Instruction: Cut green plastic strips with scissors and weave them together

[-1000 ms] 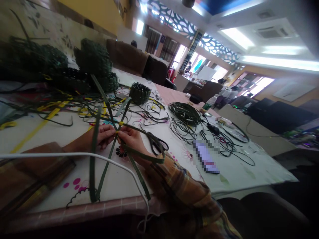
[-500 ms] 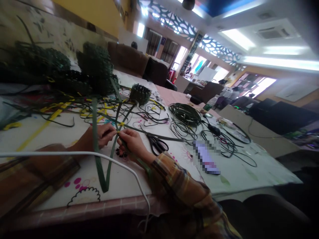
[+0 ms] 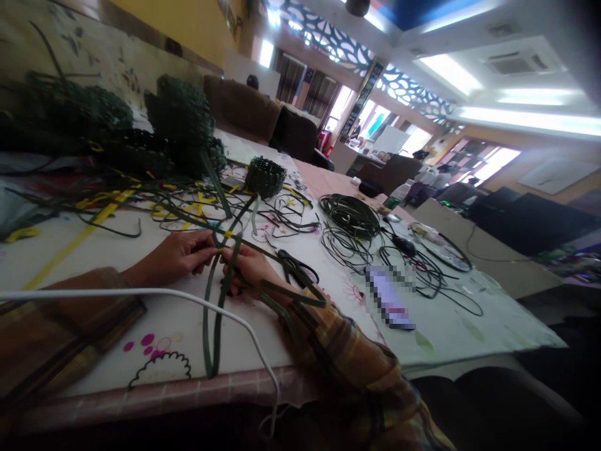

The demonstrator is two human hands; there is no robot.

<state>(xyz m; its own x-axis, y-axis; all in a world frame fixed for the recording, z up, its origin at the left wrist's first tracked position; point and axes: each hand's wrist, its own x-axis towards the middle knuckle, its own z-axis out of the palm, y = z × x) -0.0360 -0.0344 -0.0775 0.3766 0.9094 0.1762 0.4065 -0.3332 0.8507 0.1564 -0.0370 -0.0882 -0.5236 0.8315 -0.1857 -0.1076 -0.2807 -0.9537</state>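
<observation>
Between my two hands are crossed dark green weaving strips (image 3: 216, 332), joined by small yellow pieces (image 3: 228, 235) at the crossing. My left hand (image 3: 185, 254) pinches the strips from the left, fingers closed. From the right, my right hand (image 3: 248, 266) pinches them close to the same crossing. One green strip loops down toward the table's front edge, and another bends out over my right sleeve. Black-handled scissors (image 3: 297, 269) lie just beyond my right hand. Part of the strips is hidden behind my fingers.
A small woven green basket (image 3: 265, 177) stands behind the hands, near larger woven pieces (image 3: 181, 122). Loose green and yellow strips litter the table. A coil of green strip (image 3: 350, 215) and a purple blurred object (image 3: 389, 297) lie rightward. A white cable (image 3: 244, 319) crosses in front.
The upright green strip by my left hand has swung away to the right. A strip now bends over my right wrist. Both hands stay at the crossing.
</observation>
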